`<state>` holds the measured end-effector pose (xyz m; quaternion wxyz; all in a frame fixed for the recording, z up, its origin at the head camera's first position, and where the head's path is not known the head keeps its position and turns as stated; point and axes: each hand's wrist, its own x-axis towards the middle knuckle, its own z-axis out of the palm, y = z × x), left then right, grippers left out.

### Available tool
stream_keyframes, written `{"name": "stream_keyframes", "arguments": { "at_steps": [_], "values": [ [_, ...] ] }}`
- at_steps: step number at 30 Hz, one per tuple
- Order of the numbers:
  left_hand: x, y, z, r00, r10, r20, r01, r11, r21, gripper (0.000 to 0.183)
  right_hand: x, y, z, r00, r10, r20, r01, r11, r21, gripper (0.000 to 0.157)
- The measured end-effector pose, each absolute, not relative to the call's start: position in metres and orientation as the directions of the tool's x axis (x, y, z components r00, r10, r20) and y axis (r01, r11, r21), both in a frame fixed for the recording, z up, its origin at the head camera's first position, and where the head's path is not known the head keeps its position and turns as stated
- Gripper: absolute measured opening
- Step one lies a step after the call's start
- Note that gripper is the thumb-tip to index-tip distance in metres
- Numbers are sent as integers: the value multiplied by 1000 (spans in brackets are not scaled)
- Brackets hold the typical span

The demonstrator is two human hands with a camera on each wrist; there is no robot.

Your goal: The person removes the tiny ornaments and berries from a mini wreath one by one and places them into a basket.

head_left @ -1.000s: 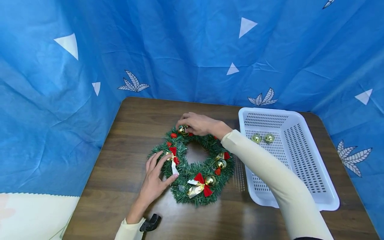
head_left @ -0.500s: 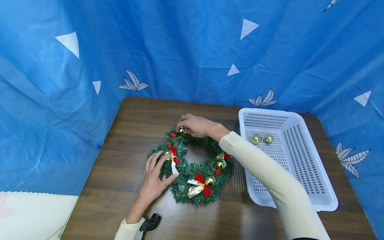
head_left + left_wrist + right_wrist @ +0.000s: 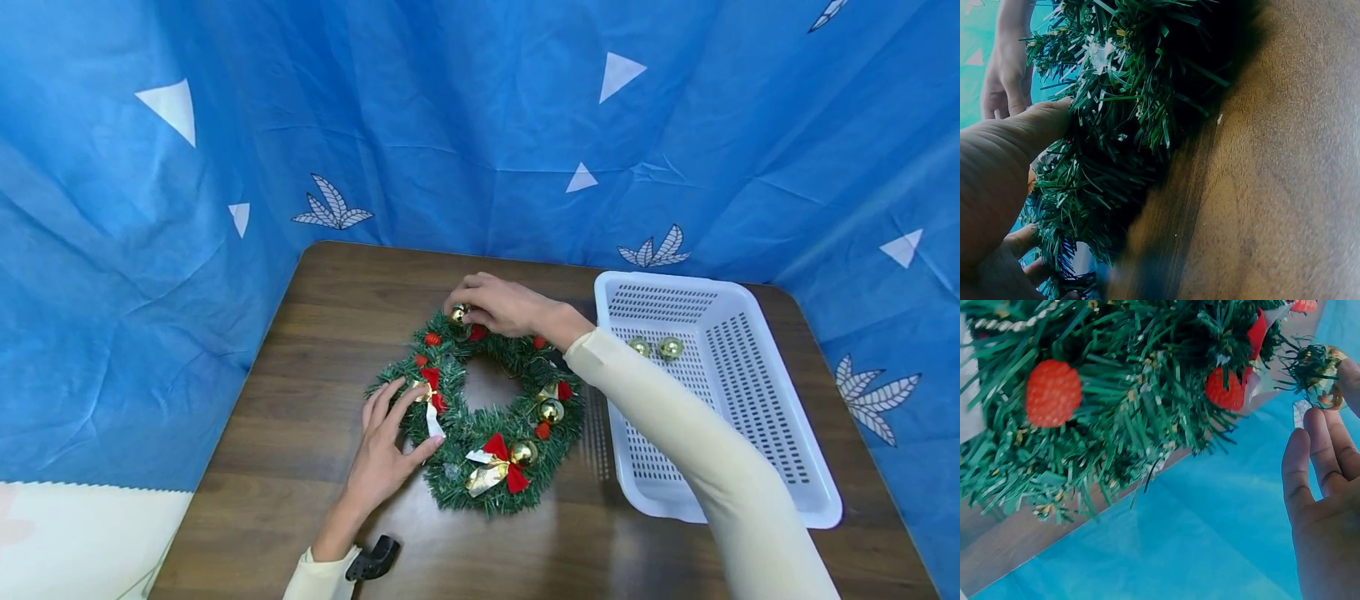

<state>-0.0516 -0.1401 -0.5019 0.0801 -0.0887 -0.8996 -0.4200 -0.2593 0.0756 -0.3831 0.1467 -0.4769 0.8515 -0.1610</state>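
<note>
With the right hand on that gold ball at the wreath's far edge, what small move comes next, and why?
Probably lift the shiny gold ball ornament free: the right hand pinches it among the needles of the green tinsel wreath, the left hand steadies the rim, and two gold balls lie in the white perforated basket.

green wreath (image 3: 480, 433), gold bauble (image 3: 458, 314), white basket (image 3: 750, 417)

No readable text, labels, brands or numbers anywhere, blue cloth backdrop (image 3: 480, 125) printed only with white triangles and leaf motifs, no writing on the white basket (image 3: 817, 492)
</note>
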Motion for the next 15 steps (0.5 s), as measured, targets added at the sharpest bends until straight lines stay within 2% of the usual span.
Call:
{"name": "stream_keyframes", "arguments": {
  "at_steps": [15],
  "values": [
    [-52, -139, -505, -967, 79, 241, 234, 640, 731, 75, -261, 124, -375, -528, -849, 13, -757, 464, -460, 28]
  ]
}}
